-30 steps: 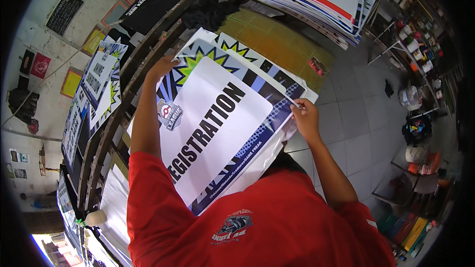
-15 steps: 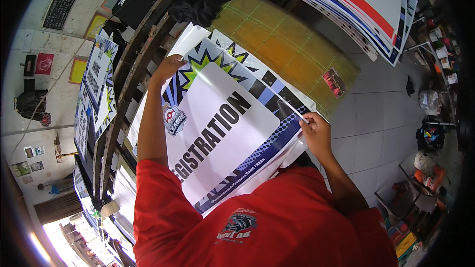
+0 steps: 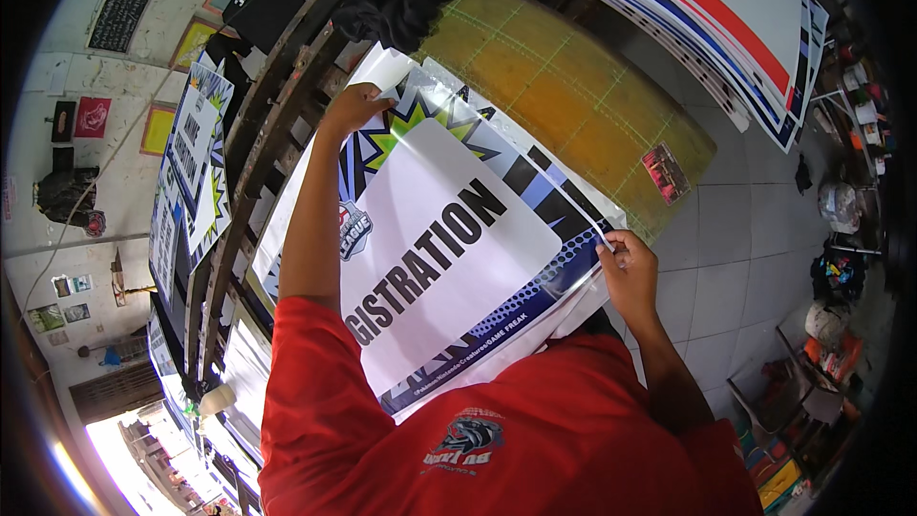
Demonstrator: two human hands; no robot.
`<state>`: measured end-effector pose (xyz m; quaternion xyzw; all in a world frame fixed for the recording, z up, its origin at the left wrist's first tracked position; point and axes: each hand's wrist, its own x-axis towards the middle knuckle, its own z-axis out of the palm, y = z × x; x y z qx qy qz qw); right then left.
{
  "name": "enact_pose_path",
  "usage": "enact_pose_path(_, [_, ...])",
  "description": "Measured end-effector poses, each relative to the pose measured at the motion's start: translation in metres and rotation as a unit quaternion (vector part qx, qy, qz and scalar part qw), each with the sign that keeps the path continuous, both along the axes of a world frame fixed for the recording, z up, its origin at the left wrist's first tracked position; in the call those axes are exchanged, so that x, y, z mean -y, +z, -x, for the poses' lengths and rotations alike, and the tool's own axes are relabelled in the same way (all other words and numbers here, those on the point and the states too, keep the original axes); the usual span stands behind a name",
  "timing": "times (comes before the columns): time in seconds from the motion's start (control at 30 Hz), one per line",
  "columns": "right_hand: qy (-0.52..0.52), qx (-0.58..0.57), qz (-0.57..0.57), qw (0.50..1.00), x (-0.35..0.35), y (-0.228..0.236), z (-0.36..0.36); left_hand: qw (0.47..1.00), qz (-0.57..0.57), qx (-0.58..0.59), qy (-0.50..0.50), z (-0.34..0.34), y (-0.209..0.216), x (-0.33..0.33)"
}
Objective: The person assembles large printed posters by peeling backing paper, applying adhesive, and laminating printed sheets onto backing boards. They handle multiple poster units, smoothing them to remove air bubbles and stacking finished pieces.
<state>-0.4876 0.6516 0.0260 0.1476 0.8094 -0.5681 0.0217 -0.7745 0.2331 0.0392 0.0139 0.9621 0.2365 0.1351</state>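
Note:
A large printed poster sheet (image 3: 449,248), white in the middle with a green, black and blue patterned border, lies in front of me at a slant. Bold black lettering runs across it. At its far left edge my left hand (image 3: 355,110) is closed, its fingers pinching the sheet. My right hand (image 3: 630,268) pinches the right corner between thumb and fingers. The far edge bends up and shines between my two hands. Beneath it shows more white sheeting (image 3: 384,65), reaching past the poster's edges. My left forearm covers part of the poster's left side.
Past the sheet lies a worn yellow-green cutting mat (image 3: 564,67) with a small red card (image 3: 666,173) on it. A black cloth (image 3: 406,5) is bunched at the far left. Stacked printed boards (image 3: 716,10) stand far right. Dark wooden rails (image 3: 272,119) run along the left.
My left hand has shifted slightly right and farther away along the poster's edge, and the far edge bends up more. My right hand keeps its pinch on the corner. The view has shifted a little.

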Motion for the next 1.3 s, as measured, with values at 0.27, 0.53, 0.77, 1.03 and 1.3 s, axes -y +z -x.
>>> enact_pose_path(0.27, [0.032, -0.02, -0.158, 0.987, -0.008, 0.007, 0.005, 1.0, -0.003, -0.013, -0.002, 0.002, -0.002, -0.01])
enact_pose_path(0.53, [0.012, -0.048, -0.104, 0.993, -0.018, -0.005, 0.004, 0.998, -0.058, -0.009, -0.02, 0.002, -0.011, -0.004])
enact_pose_path(0.77, [0.004, -0.064, -0.085, 0.994, -0.021, -0.005, -0.001, 0.989, -0.147, 0.03, 0.007, 0.006, -0.021, 0.004])
enact_pose_path(1.03, [0.014, -0.017, -0.121, 0.992, -0.02, 0.002, 0.004, 0.99, -0.141, 0.026, 0.015, 0.0, -0.011, -0.009])
enact_pose_path(1.3, [0.016, 0.008, -0.2, 0.98, -0.015, 0.003, 0.009, 0.992, -0.124, 0.016, 0.021, 0.001, -0.018, -0.005])
